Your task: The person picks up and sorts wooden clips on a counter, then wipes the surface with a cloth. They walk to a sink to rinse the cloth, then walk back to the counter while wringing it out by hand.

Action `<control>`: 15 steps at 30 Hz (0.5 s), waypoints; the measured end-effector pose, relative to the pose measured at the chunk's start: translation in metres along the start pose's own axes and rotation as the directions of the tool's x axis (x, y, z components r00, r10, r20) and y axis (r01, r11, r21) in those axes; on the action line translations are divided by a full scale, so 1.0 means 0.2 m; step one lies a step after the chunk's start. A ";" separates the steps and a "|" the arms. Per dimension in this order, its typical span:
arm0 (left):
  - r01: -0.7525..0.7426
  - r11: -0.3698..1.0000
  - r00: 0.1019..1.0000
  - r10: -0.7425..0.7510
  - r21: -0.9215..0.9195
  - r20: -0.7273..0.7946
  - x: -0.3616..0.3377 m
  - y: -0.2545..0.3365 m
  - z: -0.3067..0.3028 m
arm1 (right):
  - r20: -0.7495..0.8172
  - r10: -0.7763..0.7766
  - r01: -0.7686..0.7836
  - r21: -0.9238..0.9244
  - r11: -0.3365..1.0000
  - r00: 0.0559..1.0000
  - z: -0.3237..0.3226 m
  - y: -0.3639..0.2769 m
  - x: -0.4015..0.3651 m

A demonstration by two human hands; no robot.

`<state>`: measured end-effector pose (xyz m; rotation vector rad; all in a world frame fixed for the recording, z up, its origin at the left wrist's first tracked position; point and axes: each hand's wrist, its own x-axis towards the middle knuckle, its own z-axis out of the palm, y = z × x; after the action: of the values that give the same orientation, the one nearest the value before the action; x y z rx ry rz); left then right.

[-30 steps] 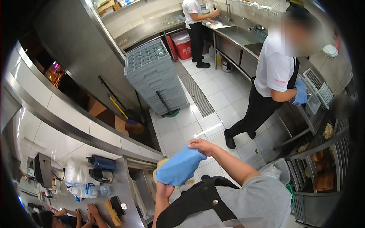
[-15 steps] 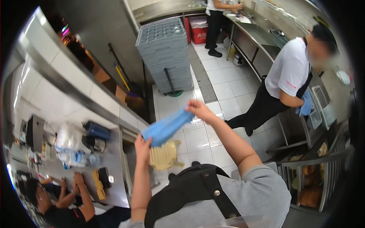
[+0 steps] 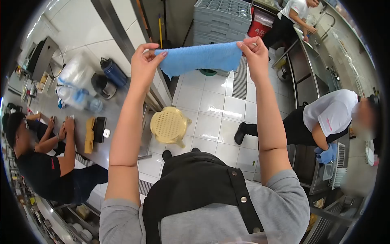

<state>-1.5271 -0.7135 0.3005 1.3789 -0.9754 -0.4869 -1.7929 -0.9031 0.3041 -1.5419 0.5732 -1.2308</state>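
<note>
A light blue cloth (image 3: 199, 59) is stretched out in the air between my two hands, its lower edge hanging free. My left hand (image 3: 146, 61) pinches the cloth's left corner between thumb and fingers. At the opposite corner, my right hand (image 3: 254, 55) grips it the same way. Both arms reach forward, above the tiled floor. Below and nearer to me stands a pale yellow plastic stool (image 3: 168, 125), apart from the cloth.
Stacked grey glass racks (image 3: 221, 20) stand ahead. On the left, a steel counter (image 3: 118, 138) carries a dark blue bottle (image 3: 113, 72) and a kettle (image 3: 102, 86); a person in black (image 3: 44, 175) leans there. To the right, a person in white (image 3: 331, 114) holds another blue cloth (image 3: 326, 153).
My hands have risen and moved farther forward. The cloth, slanted before, is now spread nearly level between them. My view has shifted, showing more of the stool and the left counter.
</note>
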 end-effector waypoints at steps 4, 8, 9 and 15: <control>-0.151 0.916 0.987 0.119 0.372 0.109 0.01 0.05 -0.10 | 0.107 -0.042 0.056 -0.125 0.991 0.993 0.08 -0.04 0.00; -0.203 0.708 0.973 0.221 0.676 0.061 -0.02 0.04 -0.21 | 0.246 -0.093 0.181 -0.364 0.914 0.965 0.16 -0.04 -0.03; -0.223 0.630 0.964 0.255 0.744 0.073 -0.03 0.05 -0.25 | 0.284 -0.152 0.269 -0.440 0.856 0.947 0.17 -0.04 -0.03; -0.277 0.871 0.961 0.247 0.407 0.125 -0.09 0.20 -0.45 | 0.403 -0.278 0.415 -0.309 0.856 0.872 0.21 -0.08 0.02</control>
<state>-1.4748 -0.6396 0.3410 1.5857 -1.3605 -0.1179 -1.7570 -0.8824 0.3223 -2.2262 0.3149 -1.1119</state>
